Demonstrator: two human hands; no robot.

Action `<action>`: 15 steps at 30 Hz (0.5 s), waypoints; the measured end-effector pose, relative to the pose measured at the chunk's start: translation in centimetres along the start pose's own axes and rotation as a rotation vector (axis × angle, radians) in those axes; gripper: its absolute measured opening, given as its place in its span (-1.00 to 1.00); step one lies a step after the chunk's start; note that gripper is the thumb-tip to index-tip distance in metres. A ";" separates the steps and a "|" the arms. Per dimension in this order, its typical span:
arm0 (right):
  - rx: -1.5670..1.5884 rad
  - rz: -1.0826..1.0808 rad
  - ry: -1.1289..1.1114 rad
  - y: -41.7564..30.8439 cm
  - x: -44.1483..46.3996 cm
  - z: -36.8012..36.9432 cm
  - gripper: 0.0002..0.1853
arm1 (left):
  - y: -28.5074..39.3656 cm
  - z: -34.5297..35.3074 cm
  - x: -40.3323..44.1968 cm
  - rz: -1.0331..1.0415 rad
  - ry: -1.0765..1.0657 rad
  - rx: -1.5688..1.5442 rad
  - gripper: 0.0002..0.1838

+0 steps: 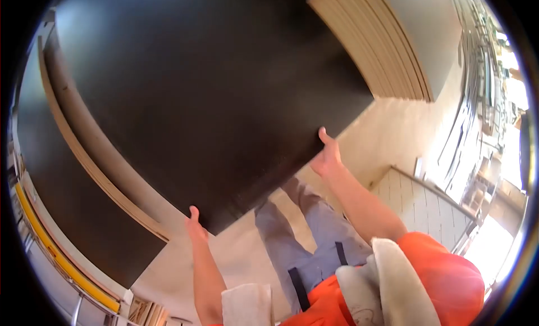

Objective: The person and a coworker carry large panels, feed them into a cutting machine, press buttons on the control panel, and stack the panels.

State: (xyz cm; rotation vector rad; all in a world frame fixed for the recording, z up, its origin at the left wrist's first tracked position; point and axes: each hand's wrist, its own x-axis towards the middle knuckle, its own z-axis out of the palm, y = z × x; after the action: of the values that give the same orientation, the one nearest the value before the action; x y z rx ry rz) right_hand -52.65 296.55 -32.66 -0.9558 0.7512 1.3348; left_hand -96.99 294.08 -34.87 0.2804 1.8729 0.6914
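A large dark board (213,107) with a smooth face fills the upper middle of the view. My left hand (196,229) grips its near left corner, thumb up over the edge and the other fingers hidden beneath. Farther right along the same near edge, my right hand (327,156) is closed on the board, its thumb lying on the dark face and its fingers mostly out of sight underneath. The board's far end runs out of the frame, so whether anything supports it there cannot be seen.
Beyond the board's right edge stands a thick stack of boards (376,42) with pale edges. Another dark board (73,174) lies at the left, near a yellow rail (67,250). A white panel with lines (418,205) and cluttered shelving are at the right.
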 end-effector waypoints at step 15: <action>-0.895 -0.184 0.490 0.1 3.1 -6.8 -0.60 | 4.7 -0.1 -2.2 0.022 0.069 0.623 -0.06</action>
State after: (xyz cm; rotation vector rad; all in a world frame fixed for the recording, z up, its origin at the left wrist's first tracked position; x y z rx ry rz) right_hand -51.85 291.87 -38.43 -2.0627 0.3760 1.2841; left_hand -96.74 296.72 -30.40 0.6797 2.1172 0.1117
